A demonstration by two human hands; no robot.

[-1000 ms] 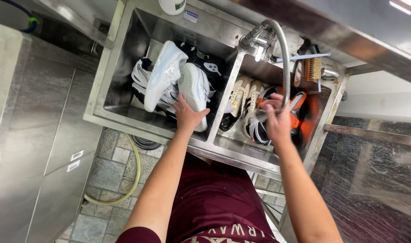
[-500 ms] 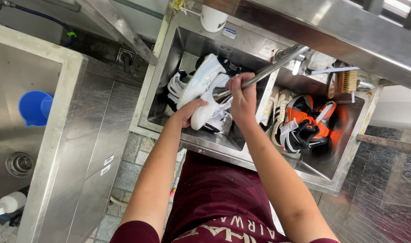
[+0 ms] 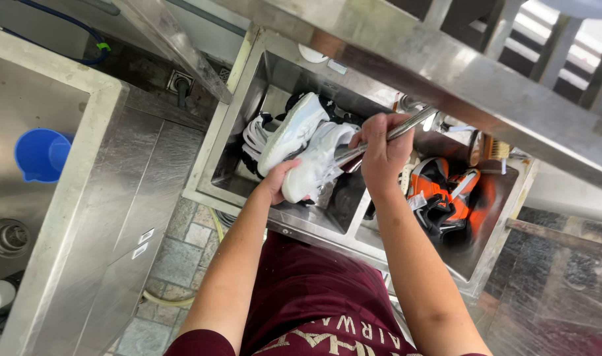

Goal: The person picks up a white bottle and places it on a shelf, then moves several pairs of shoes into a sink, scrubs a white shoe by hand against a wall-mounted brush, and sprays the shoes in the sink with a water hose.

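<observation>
White sneaker [image 3: 317,160]: located in the left basin of the double steel sink [image 3: 216,142], at its front edge, toe pointing toward the person. A second white sneaker [image 3: 289,132] lies just beside it, to its left, over a pile of dark and white shoes. Far left of the view, a blue cup [image 3: 40,155] sits in a separate steel basin. The left hand [image 3: 279,179] grips the white sneaker from below at the toe end, fingers curled against the sole. The right hand [image 3: 382,153] is clenched around the flexible metal spray hose [image 3: 406,125]; the hose end points at the sneaker's upper. Orange-and-black shoes [image 3: 446,194] occupy the right basin. A wooden scrub brush [image 3: 489,148] rests at the rear rim.
</observation>
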